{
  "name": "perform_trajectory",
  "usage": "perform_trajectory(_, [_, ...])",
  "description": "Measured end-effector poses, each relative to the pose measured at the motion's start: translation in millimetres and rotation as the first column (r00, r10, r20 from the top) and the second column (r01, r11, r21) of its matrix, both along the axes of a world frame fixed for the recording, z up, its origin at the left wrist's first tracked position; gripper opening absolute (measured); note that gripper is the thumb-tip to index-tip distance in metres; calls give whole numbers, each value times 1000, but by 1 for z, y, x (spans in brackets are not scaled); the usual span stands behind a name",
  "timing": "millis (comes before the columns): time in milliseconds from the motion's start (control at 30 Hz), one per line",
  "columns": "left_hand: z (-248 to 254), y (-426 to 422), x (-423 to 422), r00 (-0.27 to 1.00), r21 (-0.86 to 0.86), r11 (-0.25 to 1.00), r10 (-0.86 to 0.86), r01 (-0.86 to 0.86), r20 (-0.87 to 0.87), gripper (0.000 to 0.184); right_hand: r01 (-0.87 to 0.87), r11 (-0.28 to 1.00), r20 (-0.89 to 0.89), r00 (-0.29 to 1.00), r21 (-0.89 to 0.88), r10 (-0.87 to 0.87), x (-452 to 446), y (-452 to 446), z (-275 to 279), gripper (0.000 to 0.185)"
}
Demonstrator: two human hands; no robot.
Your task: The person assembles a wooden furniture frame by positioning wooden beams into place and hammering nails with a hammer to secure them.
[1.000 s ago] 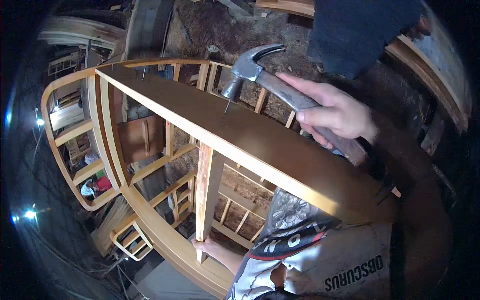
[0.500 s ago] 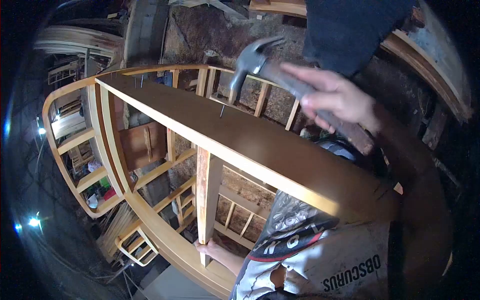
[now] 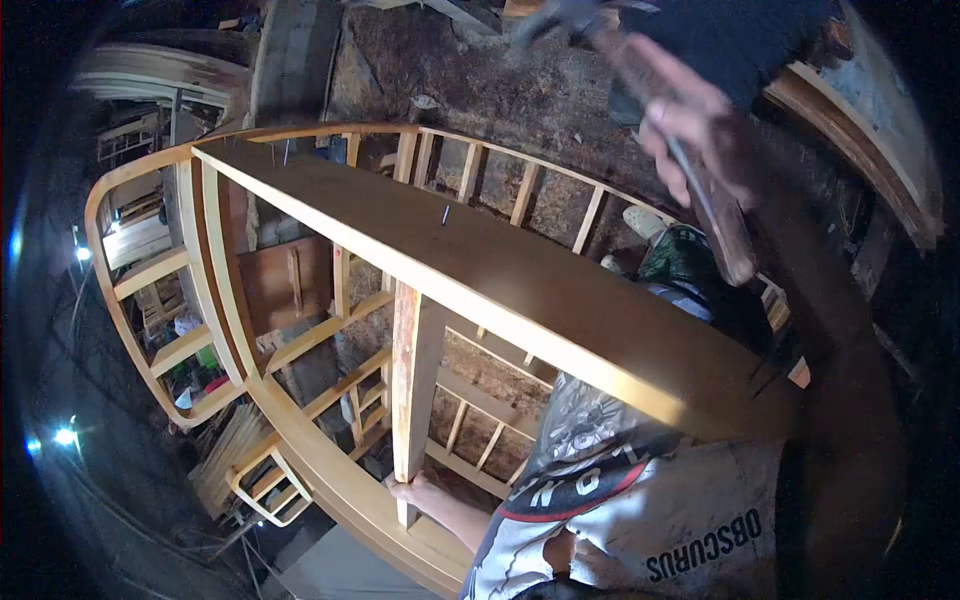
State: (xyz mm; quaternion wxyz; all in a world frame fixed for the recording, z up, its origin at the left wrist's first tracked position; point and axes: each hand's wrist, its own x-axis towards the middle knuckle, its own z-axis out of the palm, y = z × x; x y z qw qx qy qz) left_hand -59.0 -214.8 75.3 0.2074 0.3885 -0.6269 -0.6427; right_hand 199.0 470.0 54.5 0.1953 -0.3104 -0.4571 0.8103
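Note:
My right hand (image 3: 700, 135) is wrapped round the handle of a claw hammer (image 3: 722, 228), raised at the upper right; the hammer head is blurred by motion. Below and left of it, a nail (image 3: 445, 215) sticks up from a long brown board (image 3: 520, 265) with a pale front edge. More nails (image 3: 287, 152) stand near the board's far left end. My left hand (image 3: 418, 491) grips the lower end of an upright wooden post (image 3: 406, 400) beneath the board. That post runs from the board down to a curved wooden rail (image 3: 330, 460).
A curved, slatted wooden frame (image 3: 145, 280) surrounds the board on the left and back. Stacked timber (image 3: 160, 75) lies at the upper left. Dark cloth (image 3: 690, 45) shows at the top, and a curved wooden piece (image 3: 850, 140) at the right. A lamp (image 3: 66, 437) shines at lower left.
My right hand has lifted the hammer up and away from the nail. The nail appears to stick out less than before. My left hand stays on the post.

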Motion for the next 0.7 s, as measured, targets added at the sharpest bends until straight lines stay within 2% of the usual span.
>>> perform_trajectory(67, [-1, -2, 0, 1000, 3, 1000, 2, -2, 19, 35, -25, 999, -31, 999, 26, 26, -10, -16, -12, 78])
perform_trajectory(133, [0, -4, 0, 1000, 7, 1000, 4, -4, 30, 36, -364, 931, -155, 920, -2, 359, -8, -34, -7, 79])
perform_trajectory(167, [2, -5, 1, 999, 7, 1000, -1, 1, 32, 36, -523, 850, -196, 829, 60, 524, -16, -45, 3, 78])
perform_trajectory(233, [3, -6, -2, 999, 1, 1000, -11, 11, 31, 37, -496, 864, -274, 846, -92, 457, -11, -31, -5, 76])
perform_trajectory(267, [1, -6, -1, 999, 9, 1000, -14, 13, 33, 38, -413, 910, -264, 875, 34, 407, -12, -28, -13, 76])
perform_trajectory(300, [2, -7, -2, 999, 8, 1000, -14, 14, 32, 38, -307, 951, -215, 928, 26, 305, -7, -22, -12, 74])
perform_trajectory(367, [1, -9, -1, 999, 17, 1000, -11, 11, 35, 39, 60, 996, -100, 993, -71, -67, -9, -11, -11, 70])
perform_trajectory(400, [-1, -10, 1, 999, 24, 1000, -9, 8, 39, 39, 74, 981, -163, 981, -181, -104, -6, -1, -2, 72])
perform_trajectory(433, [-1, -15, 0, 999, 22, 1000, -16, 15, 44, 40, 72, 980, -157, 982, -185, -102, -8, -12, -10, 72])
perform_trajectory(467, [-2, -17, -1, 998, 19, 999, -26, 25, 51, 40, -54, 991, -216, 976, -120, 27, -12, -26, -24, 74])
perform_trajectory(500, [-2, -23, -3, 998, 17, 999, -39, 39, 53, 41, -312, 944, -195, 938, -110, 288, -11, -37, -12, 76])
perform_trajectory(533, [-2, -24, -4, 997, -1, 998, -61, 61, 55, 41, -557, 828, -168, 824, -67, 541, -9, -48, -1, 77])
perform_trajectory(567, [-2, -25, -8, 994, -20, 995, -95, 96, 59, 42, -556, 822, -212, 824, -123, 526, -10, -47, 1, 75])
perform_trajectory(633, [0, -21, -6, 997, 13, 998, -58, 57, 45, 44, -502, 864, -207, 842, 33, 497, -11, -29, -12, 76])
perform_trajectory(667, [3, -11, -4, 998, 34, 999, -36, 34, 43, 44, -378, 921, -262, 884, 92, 388, -11, -28, -20, 76])
perform_trajectory(700, [7, -4, -2, 999, 39, 999, -22, 20, 41, 45, -243, 969, -281, 927, 52, 248, -10, -23, -24, 74])
